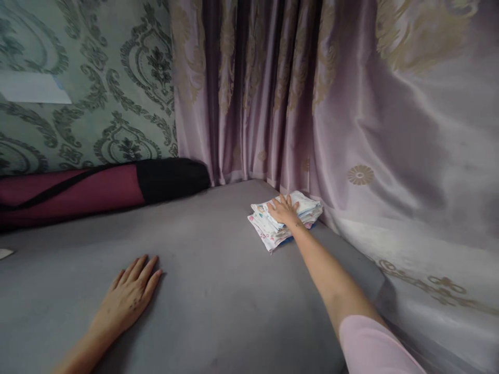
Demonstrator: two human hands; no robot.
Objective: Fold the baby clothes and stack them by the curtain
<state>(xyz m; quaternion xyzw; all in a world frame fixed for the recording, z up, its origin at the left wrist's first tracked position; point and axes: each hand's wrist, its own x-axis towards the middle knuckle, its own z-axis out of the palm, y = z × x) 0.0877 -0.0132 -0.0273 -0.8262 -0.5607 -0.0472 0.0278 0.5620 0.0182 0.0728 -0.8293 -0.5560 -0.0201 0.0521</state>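
A stack of folded printed cloths (268,228), mostly white with small coloured patterns, lies near the far right corner of the grey sheeted mattress (202,291). My right hand (284,210) rests on top of the stack with its fingers spread. The right arm is stretched far forward, its pink sleeve at the lower right. On the left, my left hand (134,288) lies palm down on the mattress, fingers extended, with nothing in it. Some blue shows at the underside of the stack.
A long dark red and black bag (97,187) with a strap lies along the patterned wall (136,78). Shiny pink-purple curtains (265,93) hang behind and to the right of the mattress. A small white item (5,253) shows at the left edge.
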